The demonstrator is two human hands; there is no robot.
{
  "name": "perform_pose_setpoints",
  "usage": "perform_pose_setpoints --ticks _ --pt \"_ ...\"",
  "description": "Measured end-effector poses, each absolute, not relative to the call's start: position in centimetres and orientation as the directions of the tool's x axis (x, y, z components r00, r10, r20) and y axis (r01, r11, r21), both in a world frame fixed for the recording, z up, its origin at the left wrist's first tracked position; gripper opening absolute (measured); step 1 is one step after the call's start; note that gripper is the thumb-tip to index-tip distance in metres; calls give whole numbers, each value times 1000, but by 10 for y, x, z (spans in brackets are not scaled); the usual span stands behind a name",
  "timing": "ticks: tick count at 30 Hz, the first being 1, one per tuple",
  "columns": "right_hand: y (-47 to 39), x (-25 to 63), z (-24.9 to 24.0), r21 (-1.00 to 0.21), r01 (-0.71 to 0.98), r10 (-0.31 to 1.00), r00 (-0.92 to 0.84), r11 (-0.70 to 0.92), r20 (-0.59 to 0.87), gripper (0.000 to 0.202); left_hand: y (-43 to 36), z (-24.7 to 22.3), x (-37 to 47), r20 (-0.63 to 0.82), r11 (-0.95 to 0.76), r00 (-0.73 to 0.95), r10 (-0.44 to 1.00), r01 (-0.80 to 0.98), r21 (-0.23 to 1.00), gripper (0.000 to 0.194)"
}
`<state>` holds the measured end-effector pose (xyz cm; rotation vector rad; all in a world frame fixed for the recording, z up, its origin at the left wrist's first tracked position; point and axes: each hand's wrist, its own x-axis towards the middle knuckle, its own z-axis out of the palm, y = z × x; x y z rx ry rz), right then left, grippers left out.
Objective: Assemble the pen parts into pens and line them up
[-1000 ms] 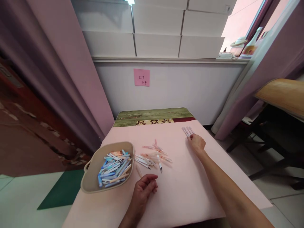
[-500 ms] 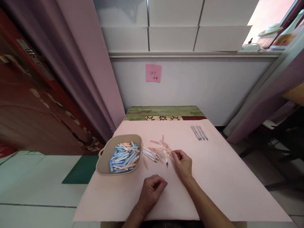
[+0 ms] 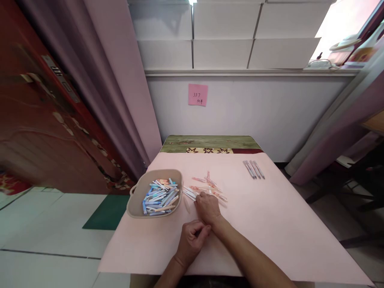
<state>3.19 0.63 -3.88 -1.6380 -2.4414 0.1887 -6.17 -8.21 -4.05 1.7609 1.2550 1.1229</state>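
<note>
My right hand (image 3: 208, 208) reaches across to the left, palm down, with its fingers bent over a bunch of white pens (image 3: 189, 193). Its fingertips are largely hidden, and I cannot make out what they pinch. My left hand (image 3: 191, 240) rests on the pink table cover just below, thumb against curled fingers, with nothing visible in it. Beyond the right hand lie loose pink patterned pens (image 3: 207, 185), some crossing each other. A single peach-coloured pen (image 3: 186, 205) lies between the white pens and the basket.
A beige basket (image 3: 136, 208) full of blue, white and peach pens stands on the left of the table. Several grey clear pens (image 3: 253, 170) lie side by side at the right back. A pink note (image 3: 198, 95) is stuck to the wall ahead.
My right hand has moved left from the pink pens to the white pens, near my left hand. The left hand keeps its closed pose. The view has shifted slightly.
</note>
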Motion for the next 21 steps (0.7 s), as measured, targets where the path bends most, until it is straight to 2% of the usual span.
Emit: perform_pose_setpoints --ticks 4,8,9,11,14,17,21 --pt "8 23 -40 -204 912 934 -350 357 70 21 -82 -42 -63 234 -275 154 960 347 897 36" --pt "-10 41 -31 -234 935 963 -257 268 78 16 -79 -47 -67 188 -210 101 977 304 929 36" --pt "-17 50 -29 -268 933 971 -222 239 90 14 -78 -48 -68 165 -180 75 983 284 942 36" --pt "-35 67 -27 -437 882 981 -119 174 150 11 -76 -51 -69 102 -104 24 995 221 970 30" --pt "-60 84 -32 -632 754 973 -43 179 225 10 -73 -55 -69 1 0 -3 1000 99 995 26" --pt "-75 87 -44 -711 658 957 -53 248 285 8 -71 -57 -68 -20 18 30 999 61 998 26" --pt "-82 82 -55 -747 601 949 -67 284 307 8 -72 -57 -67 13 -17 57 998 65 998 19"
